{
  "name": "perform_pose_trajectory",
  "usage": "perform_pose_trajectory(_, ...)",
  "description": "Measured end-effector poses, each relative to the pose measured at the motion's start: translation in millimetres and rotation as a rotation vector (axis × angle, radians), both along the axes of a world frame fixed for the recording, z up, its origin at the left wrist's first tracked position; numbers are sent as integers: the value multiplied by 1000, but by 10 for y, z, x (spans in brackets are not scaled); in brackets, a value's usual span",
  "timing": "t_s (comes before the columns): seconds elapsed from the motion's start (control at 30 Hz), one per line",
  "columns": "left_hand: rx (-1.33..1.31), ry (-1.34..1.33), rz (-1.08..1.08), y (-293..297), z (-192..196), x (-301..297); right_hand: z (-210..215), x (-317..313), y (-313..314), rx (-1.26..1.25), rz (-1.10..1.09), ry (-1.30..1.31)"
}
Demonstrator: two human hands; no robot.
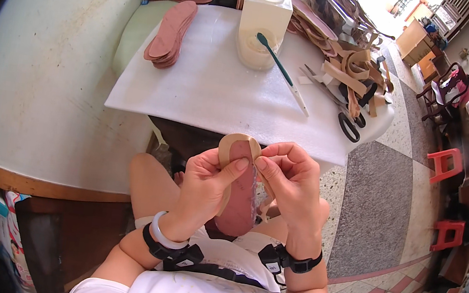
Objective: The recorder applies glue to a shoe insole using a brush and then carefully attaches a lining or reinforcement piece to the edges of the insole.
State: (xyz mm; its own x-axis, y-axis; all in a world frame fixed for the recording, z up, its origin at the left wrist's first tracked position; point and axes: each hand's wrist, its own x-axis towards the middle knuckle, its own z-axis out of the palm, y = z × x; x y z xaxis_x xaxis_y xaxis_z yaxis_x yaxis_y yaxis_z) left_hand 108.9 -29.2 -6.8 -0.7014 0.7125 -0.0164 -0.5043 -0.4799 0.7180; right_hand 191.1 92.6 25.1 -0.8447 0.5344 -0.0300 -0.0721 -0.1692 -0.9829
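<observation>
A pink insole (241, 198) is held upright over the person's lap, just below the near edge of the white bench (206, 92). A tan strip (235, 142) is wrapped around its top end, the toe; lower down the strip hangs loose on either side, so by the look of it the edging is fixed only at the tip and most of the rim remains to be done. The left hand (205, 187) has a closed grip on the insole, thumb pressing near the toe. The right hand (289, 180) pinches the strip against the edge there, grip also closed. On the bench lie a stack of bare pink insoles (170, 34), a pale glue tub (264, 26) with a green-handled brush (282, 73), black-handled scissors (342, 116) and a heap of tan strips (353, 73).
</observation>
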Motion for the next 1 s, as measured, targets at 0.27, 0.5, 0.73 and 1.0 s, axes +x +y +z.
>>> perform_pose_trajectory(0.27, 20, 65, 23, -3, -12, 38, -23, 33, -60, 94, -92, 19)
perform_pose_trajectory(0.5, 66, 91, -53, -23, 37, -88, 121, 125, 30, -140, 32, -32)
perform_pose_trajectory(0.73, 121, 13, -36, -11, -81, -78, 77, 118, 67, -227, 144, 52)
perform_pose_trajectory(1.0, 140, -75, -19, -31, -38, -53, 134, 154, 51, -172, 103, 39)
